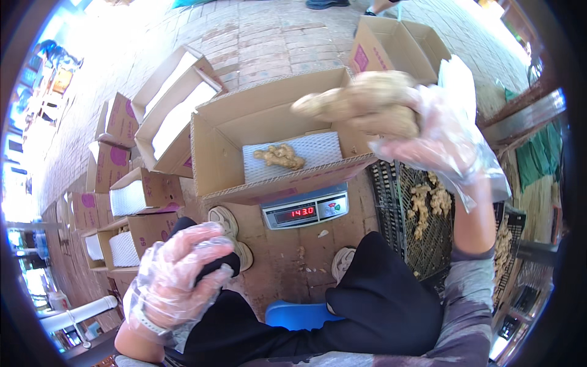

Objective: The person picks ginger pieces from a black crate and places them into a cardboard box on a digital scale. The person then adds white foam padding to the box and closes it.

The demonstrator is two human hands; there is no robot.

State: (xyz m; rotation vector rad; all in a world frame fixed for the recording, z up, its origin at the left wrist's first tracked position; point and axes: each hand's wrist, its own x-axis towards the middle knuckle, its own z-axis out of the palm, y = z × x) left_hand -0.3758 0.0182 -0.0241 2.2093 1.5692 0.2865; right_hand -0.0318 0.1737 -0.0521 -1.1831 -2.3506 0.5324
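Note:
In a clear plastic glove, my right hand (433, 133) grips a large ginger root (367, 103), blurred by motion, above the right end of an open cardboard box (220, 179). The box rests on a digital scale (305, 211) with a lit red display. A white foam net sheet (321, 147) lines part of the box floor, and one smaller ginger piece (279, 156) lies on it. My left hand (183, 270), also gloved, is over my left knee with its fingers curled and apart, holding nothing.
Several lined cardboard boxes (158, 188) are grouped at the left. To the right, a black plastic crate (390, 202) holds loose ginger pieces (419, 211). Another open box (390, 50) stands at the back right. A blue stool (293, 316) is beneath me.

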